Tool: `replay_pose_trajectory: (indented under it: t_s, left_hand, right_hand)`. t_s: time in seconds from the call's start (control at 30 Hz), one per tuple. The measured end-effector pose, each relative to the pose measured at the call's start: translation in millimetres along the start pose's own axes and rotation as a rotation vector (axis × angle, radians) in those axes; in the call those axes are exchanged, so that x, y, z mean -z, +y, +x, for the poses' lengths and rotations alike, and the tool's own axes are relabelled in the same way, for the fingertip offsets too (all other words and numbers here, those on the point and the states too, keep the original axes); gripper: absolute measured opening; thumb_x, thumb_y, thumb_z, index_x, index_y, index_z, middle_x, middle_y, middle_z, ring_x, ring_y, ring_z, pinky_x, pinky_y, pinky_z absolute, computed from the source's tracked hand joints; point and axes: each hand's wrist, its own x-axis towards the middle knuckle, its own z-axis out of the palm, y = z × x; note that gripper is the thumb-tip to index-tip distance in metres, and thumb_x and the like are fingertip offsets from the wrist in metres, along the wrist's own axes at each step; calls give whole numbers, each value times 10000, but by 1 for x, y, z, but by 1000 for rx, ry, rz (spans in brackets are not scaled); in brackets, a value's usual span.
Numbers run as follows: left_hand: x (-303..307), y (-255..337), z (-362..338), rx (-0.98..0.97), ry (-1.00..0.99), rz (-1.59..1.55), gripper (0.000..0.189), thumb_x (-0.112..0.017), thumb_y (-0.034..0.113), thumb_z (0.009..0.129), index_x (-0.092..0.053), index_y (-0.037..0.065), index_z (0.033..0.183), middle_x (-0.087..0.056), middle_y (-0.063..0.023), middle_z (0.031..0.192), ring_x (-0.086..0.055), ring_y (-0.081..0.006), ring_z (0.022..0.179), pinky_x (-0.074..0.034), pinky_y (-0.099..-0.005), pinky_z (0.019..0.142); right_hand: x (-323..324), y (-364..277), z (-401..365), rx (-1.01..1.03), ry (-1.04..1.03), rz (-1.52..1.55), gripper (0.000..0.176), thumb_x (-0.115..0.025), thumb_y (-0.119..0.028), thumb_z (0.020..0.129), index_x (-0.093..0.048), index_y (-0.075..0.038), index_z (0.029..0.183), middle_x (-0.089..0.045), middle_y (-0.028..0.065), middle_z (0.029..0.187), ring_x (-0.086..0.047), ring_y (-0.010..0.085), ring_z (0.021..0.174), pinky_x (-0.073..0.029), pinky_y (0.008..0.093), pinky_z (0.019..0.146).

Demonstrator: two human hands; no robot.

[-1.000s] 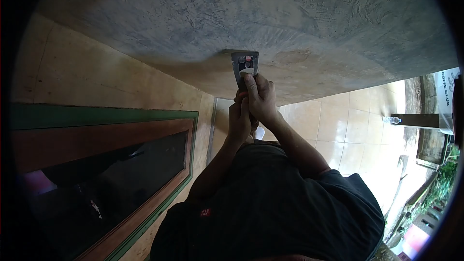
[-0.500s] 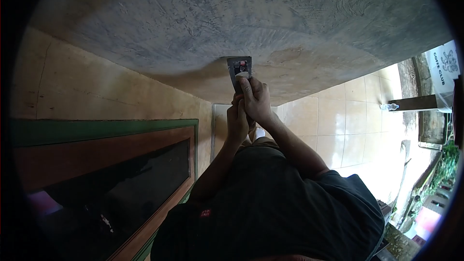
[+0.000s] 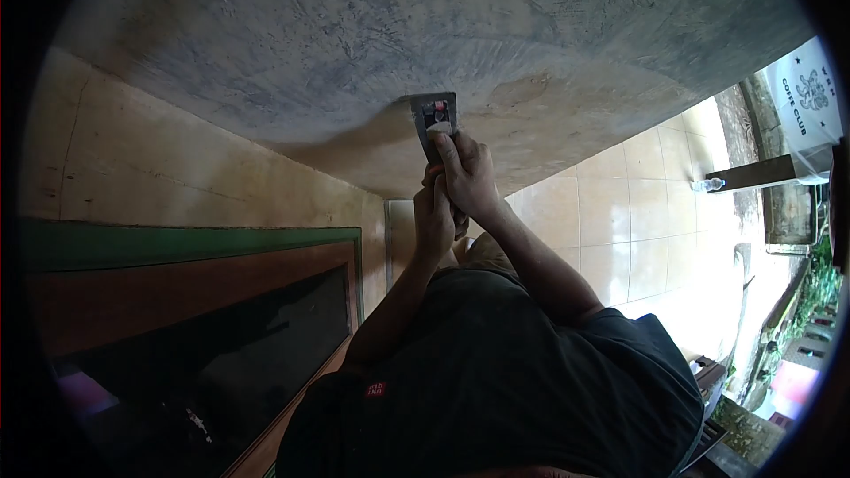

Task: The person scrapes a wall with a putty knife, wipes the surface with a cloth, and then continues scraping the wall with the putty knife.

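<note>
A putty knife (image 3: 423,110) with a wide dark blade stands against the grey-coated wall (image 3: 372,26). On its blade are a small red patch and a pale lump. My right hand (image 3: 469,173) is closed on the knife near the blade, with the thumb laid along it. Just below, my left hand (image 3: 434,217) is wrapped round the lower part, close against the right. A bit of orange-red shows between the hands; most of the handle is hidden by the fingers.
To the left is a window (image 3: 221,372) with a wooden frame and green border. Beige floor tiles (image 3: 611,212) run to the right. A plastic bottle (image 3: 708,185) lies beside a dark beam (image 3: 753,173), near a white printed banner (image 3: 801,93).
Both hands and the putty knife have shifted slightly up and left in view. The grip looks the same. The camera view has tilted a little.
</note>
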Motion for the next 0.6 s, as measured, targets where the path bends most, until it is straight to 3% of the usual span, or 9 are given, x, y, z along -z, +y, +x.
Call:
replay_pose_trajectory:
  t_s: [0.03,0.1,0.13,0.2,0.3,0.4,0.53,0.6]
  left_hand:
    - [2,-3,1,-8,-4,0,333,-335,327,994,-486,46,898,-365,32,463,-335,-54,329,-264,-220,306]
    - [3,-3,0,7,-18,53,309,-313,377,988,-429,104,1077,-358,41,491,-320,-44,332,-229,-208,292]
    - [3,0,1,12,-16,55,309,-313,377,988,-429,104,1077,-358,41,491,-320,-44,332,-229,-208,292]
    - [3,4,1,-19,-17,50,332,-331,320,996,-485,27,1021,-372,33,473,-328,-44,333,-255,-219,307]
    - [1,5,-4,38,14,37,322,-329,305,998,-489,27,963,-377,31,475,-336,-44,335,-263,-217,309]
    - [2,4,-2,-37,1,59,315,-333,294,998,-489,29,929,-378,29,475,-339,-47,336,-265,-213,310]
    - [-9,34,-1,15,-61,91,305,-340,290,996,-489,24,986,-394,22,484,-347,-45,342,-271,-216,311]
    - [-9,30,-6,7,-37,98,308,-342,294,995,-491,26,960,-396,21,483,-357,-45,346,-274,-217,313]
  right_hand:
    - [-1,1,-1,9,0,0,280,-466,-221,950,-592,28,931,-584,155,605,-635,218,554,-475,329,514]
    - [-2,-3,-4,-86,-8,62,276,-460,-220,950,-594,21,944,-577,162,607,-639,234,575,-471,343,518]
    - [-2,-6,-2,-91,-7,64,276,-460,-220,950,-594,21,944,-577,162,607,-639,234,575,-471,343,518]
    - [1,-13,1,31,7,-79,289,-457,-220,963,-593,35,956,-587,78,609,-590,127,542,-455,253,490]
    - [-3,2,-6,-58,24,23,290,-457,-229,965,-594,27,970,-583,67,618,-575,115,543,-452,250,495]
    - [-4,-4,-6,-47,39,158,271,-466,-210,958,-578,33,914,-581,100,598,-620,149,513,-468,274,471]
    - [0,-45,6,-28,39,231,292,-466,-217,959,-572,49,898,-572,83,589,-616,140,523,-464,270,467]
    - [-2,-29,1,-4,49,178,295,-469,-218,958,-573,49,891,-570,85,589,-613,139,520,-464,271,466]
